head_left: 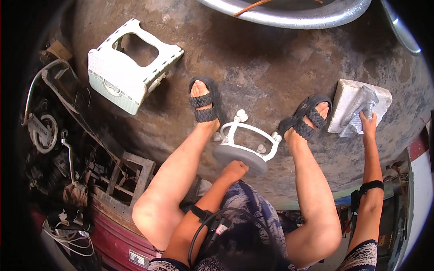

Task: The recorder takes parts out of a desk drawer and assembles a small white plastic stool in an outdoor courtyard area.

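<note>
Dark metal is massed at the far left, where a bent tubular frame (72, 107) is seen among other parts. Next, a white folding step stool (113, 77) is set on the stained floor (262, 74). Farther right, the left hand (236, 170), its fingers curled, is laid on the grey round seat of a low wheeled stool (254, 164) placed between two dark sandalled feet; whether the seat is gripped cannot be told. Above, the rim of a metal basin (289, 21) is cut off by the picture's edge. At the right, a silvery mesh-like cloth (367, 95) is held in the closed right hand (369, 125) and pressed onto a pale rectangular block (344, 97) on the floor.
</note>
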### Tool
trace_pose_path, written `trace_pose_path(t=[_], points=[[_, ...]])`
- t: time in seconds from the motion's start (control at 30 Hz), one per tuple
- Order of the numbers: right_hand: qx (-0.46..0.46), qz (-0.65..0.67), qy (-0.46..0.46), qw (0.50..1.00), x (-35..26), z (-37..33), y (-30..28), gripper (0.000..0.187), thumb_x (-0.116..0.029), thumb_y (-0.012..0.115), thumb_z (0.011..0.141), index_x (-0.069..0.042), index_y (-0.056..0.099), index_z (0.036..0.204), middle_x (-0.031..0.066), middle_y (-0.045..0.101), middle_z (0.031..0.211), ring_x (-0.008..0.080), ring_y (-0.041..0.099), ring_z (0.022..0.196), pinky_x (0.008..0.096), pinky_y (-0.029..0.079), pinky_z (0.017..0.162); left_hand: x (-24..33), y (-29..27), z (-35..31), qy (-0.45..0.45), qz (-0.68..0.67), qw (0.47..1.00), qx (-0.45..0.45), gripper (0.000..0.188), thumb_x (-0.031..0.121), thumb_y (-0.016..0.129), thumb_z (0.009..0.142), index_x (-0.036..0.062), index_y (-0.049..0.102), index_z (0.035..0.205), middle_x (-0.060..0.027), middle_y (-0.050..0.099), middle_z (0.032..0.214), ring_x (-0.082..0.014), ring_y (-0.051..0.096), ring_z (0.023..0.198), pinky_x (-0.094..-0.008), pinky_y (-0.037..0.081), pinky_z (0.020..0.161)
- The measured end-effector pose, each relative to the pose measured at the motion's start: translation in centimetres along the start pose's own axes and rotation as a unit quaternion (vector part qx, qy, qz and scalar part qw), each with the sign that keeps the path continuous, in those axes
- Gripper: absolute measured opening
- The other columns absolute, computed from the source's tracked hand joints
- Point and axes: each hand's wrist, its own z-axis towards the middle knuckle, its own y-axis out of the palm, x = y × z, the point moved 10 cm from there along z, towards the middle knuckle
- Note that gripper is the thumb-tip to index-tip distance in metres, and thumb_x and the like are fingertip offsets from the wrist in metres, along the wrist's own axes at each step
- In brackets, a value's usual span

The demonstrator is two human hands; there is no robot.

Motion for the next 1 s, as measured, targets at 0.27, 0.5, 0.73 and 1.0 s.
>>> trace_pose_path(t=[0.27,0.5,0.73,1.0], points=[[-0.009,0.177,0.117,0.977,-1.9,-7.7,-2.6,0.108,-0.044,0.078,0.068,-0.010,0.011,0.146,0.0235,0.013,0.148,0.0369,0.029,0.132,0.0639,0.030,0.095,4.2,-7.3,-9.2,0.094,0.122,0.893,0.424,0.036,0.006,0.068,0.072,0.0130,0.056,0.105,-0.0103,0.053,0.116,-0.0341,0.048,0.111,-0.0413,0.042,0.086],[0.107,0.154,0.023,0.982,0.6,-8.2,-7.8,0.101,-0.033,0.079,0.070,-0.005,0.016,0.144,0.0267,0.020,0.145,0.0356,0.033,0.131,0.0411,0.035,0.103,9.7,-3.2,-6.9,0.289,0.422,0.769,0.382,0.045,0.007,0.062,0.076,0.0163,0.055,0.120,-0.0099,0.046,0.126,-0.0269,0.041,0.120,-0.0573,0.023,0.104],[0.079,0.241,-0.003,0.967,-4.8,-13.4,-7.1,0.078,-0.026,0.068,0.082,-0.010,0.022,0.143,0.0190,0.027,0.145,0.0303,0.038,0.128,0.0416,0.041,0.096,6.8,0.7,-6.0,0.228,0.541,0.761,0.277,0.023,0.012,0.057,0.078,0.0163,0.061,0.100,-0.0063,0.049,0.104,-0.0246,0.045,0.105,-0.0514,0.032,0.091],[-0.008,0.363,0.039,0.931,-5.0,-24.9,-7.1,0.054,-0.016,0.059,0.089,-0.008,0.035,0.137,0.0168,0.035,0.139,0.0243,0.051,0.116,0.0375,0.050,0.088,-0.7,7.5,-11.7,0.240,0.386,0.859,0.235,0.027,0.013,0.049,0.084,0.0149,0.055,0.110,-0.0096,0.054,0.104,-0.0292,0.049,0.106,-0.0647,0.026,0.097]])
